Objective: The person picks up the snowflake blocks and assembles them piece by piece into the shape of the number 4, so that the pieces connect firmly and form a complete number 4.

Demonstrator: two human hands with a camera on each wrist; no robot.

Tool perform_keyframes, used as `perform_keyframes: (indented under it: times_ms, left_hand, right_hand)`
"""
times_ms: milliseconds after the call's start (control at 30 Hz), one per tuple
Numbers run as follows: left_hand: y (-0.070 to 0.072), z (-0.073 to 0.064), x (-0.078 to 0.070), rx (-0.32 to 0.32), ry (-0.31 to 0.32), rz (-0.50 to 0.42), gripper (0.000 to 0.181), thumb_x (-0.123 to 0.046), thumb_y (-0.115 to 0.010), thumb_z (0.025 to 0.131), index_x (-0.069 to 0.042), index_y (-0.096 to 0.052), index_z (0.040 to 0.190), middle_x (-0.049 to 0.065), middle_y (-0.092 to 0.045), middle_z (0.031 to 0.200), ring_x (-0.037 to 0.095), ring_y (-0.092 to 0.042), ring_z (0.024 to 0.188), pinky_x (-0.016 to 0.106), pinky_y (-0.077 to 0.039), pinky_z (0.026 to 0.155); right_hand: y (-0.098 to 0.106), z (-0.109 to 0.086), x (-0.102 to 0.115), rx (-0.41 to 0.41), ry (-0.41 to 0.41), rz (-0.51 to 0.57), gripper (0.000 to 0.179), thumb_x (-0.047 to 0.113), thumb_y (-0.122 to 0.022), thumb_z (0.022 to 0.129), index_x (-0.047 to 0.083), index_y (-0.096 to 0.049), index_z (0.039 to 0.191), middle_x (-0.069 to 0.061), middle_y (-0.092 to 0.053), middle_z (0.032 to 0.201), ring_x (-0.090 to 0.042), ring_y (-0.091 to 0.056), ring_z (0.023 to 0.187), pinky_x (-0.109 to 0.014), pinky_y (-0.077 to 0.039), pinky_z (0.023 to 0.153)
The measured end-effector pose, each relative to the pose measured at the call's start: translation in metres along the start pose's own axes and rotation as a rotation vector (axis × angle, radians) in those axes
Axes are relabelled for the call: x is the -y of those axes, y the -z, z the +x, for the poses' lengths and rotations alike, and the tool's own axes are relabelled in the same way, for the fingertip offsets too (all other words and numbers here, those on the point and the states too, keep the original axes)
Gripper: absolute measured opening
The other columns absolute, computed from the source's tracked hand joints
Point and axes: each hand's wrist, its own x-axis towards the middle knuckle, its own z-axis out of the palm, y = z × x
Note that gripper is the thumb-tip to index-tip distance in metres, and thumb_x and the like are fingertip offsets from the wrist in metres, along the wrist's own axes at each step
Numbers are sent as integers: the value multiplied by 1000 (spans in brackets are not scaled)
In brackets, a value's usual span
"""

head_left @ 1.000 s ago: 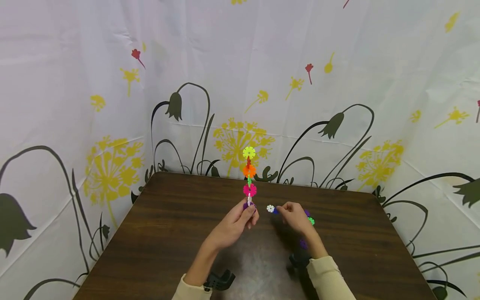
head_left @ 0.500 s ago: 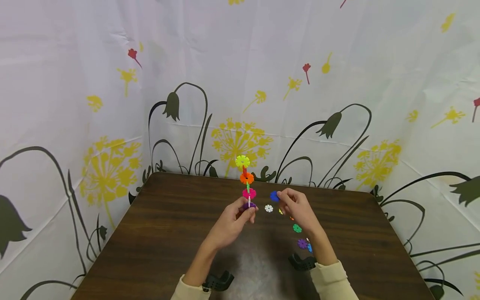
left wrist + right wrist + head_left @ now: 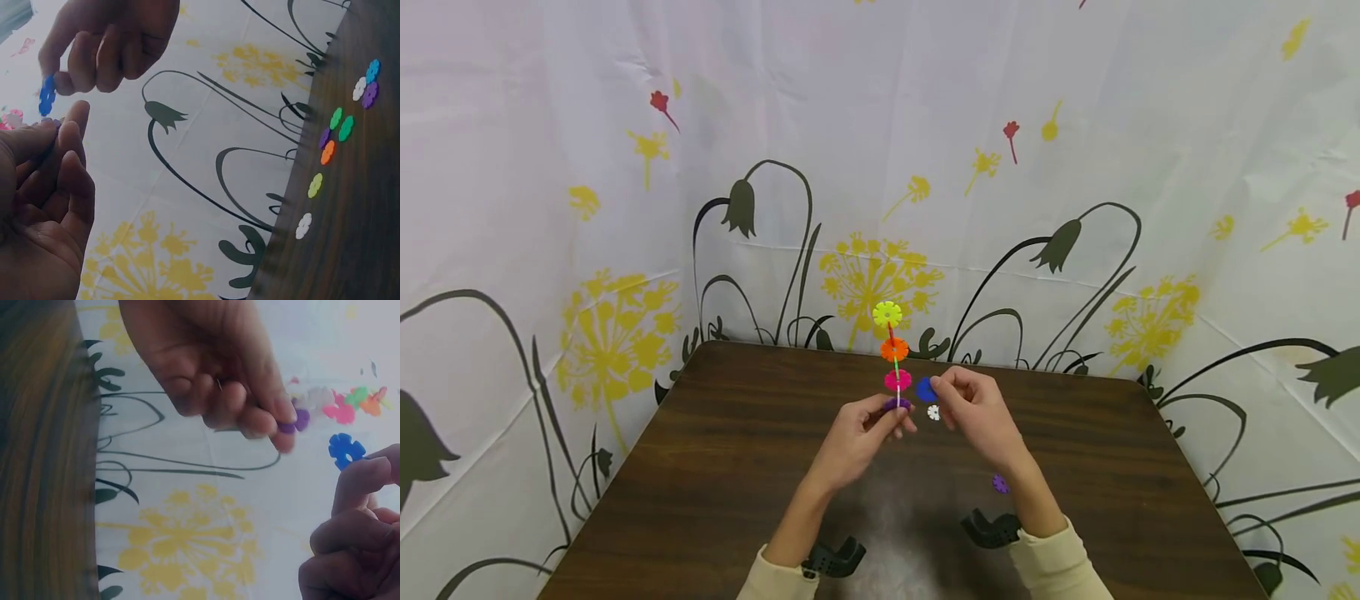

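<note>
My left hand [image 3: 853, 437] pinches the purple flower disc [image 3: 897, 404] at the bottom of an upright chain of slotted plastic flower discs. Above it in the chain come a white one edge-on, a pink disc [image 3: 898, 380], a green one, an orange disc [image 3: 894, 349], a red one and, on top, a yellow disc [image 3: 887, 314]. Between thumb and forefinger my right hand [image 3: 981, 417] pinches a blue flower disc [image 3: 927, 389], just right of the chain. In the right wrist view that blue disc [image 3: 340, 445] faces the purple one with a gap between them.
Loose discs lie on the dark wooden table [image 3: 737, 450]: a white disc [image 3: 933, 412], a purple disc [image 3: 1001, 483], and in the left wrist view a yellow-green disc [image 3: 315, 185], an orange disc [image 3: 327, 152] and several others. A flower-print curtain [image 3: 850, 125] stands behind.
My right hand has lifted the blue disc off the table beside the white one and brought it left toward the chain. The left hand keeps its grip; the chain tilted left, then straightened somewhat.
</note>
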Motion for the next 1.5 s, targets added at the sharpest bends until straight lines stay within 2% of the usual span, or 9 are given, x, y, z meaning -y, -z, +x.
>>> perform_keyframes:
  times_ms: [267, 367, 600, 700, 833, 1033, 1233, 1367, 1500]
  left_hand:
    - [-5, 5, 0, 20, 18, -13, 21, -21, -64, 110, -6, -76, 118, 13, -81, 100, 31, -71, 86, 30, -62, 80]
    - [-8, 4, 1, 25, 25, -24, 22, -20, -65, 109, -4, -76, 119, 17, -80, 102, 36, -72, 88, 30, -62, 81]
    - [-11, 2, 5, 19, 34, -32, 24, -19, -66, 109, -2, -76, 123, 22, -81, 105, 11, -75, 86, 25, -62, 80]
    - [-11, 2, 5, 22, 30, -38, 24, -19, -66, 109, -2, -76, 122, 19, -82, 108, 18, -78, 88, 37, -66, 85]
    - [-10, 4, 3, 23, 22, -49, 24, -18, -65, 109, -1, -76, 122, 19, -82, 108, 30, -80, 92, 53, -64, 88]
    - [-8, 3, 3, 38, 27, -49, 26, -19, -66, 109, 0, -76, 125, 22, -81, 110, 38, -79, 97, 48, -64, 90]
    - [-4, 1, 4, 46, -1, 3, 30, -19, -67, 108, 1, -74, 130, 20, -80, 116, 21, -81, 102, 39, -65, 92]
    - [1, -1, 3, 40, -11, 14, 28, -15, -68, 107, -2, -74, 130, 21, -79, 120, 19, -81, 104, 33, -64, 92]
    - [6, -4, 2, -2, -2, 48, 25, -11, -69, 105, -4, -76, 128, 16, -81, 119, 26, -81, 105, 40, -64, 94]
  right_hand:
    - [-5, -2, 4, -40, 10, -72, 34, 30, -64, 110, 5, -65, 88, -5, -53, 59, -30, -49, 53, -27, -36, 48]
    - [-5, -3, 4, -44, 15, -81, 33, 30, -64, 110, 4, -65, 89, -6, -53, 60, -28, -50, 53, -26, -36, 48]
    - [-8, -7, 6, -46, -9, -160, 34, 31, -64, 109, 8, -64, 85, -3, -53, 60, -14, -48, 52, -27, -40, 47]
    - [-9, -6, 8, -52, -21, -199, 33, 30, -64, 109, 9, -65, 83, -3, -53, 60, -14, -48, 53, -26, -41, 48]
    - [-8, -4, 8, -43, -43, -187, 33, 28, -64, 108, 7, -64, 82, -3, -53, 60, -14, -47, 53, -26, -40, 48]
    - [-9, -3, 10, -1, -40, -186, 35, 29, -63, 110, 8, -63, 83, -2, -52, 59, -14, -47, 52, -26, -38, 48]
    - [-12, 0, 13, 27, -33, -232, 34, 28, -61, 110, 6, -62, 83, 1, -51, 62, -12, -46, 53, -26, -40, 49]
    - [-16, 2, 13, 51, -15, -203, 35, 27, -61, 110, 6, -61, 81, 1, -47, 62, -11, -40, 52, -25, -34, 48]
    - [-23, 5, 11, 79, -18, -159, 38, 27, -61, 110, 1, -61, 82, 1, -47, 63, -11, -39, 52, -25, -33, 48]
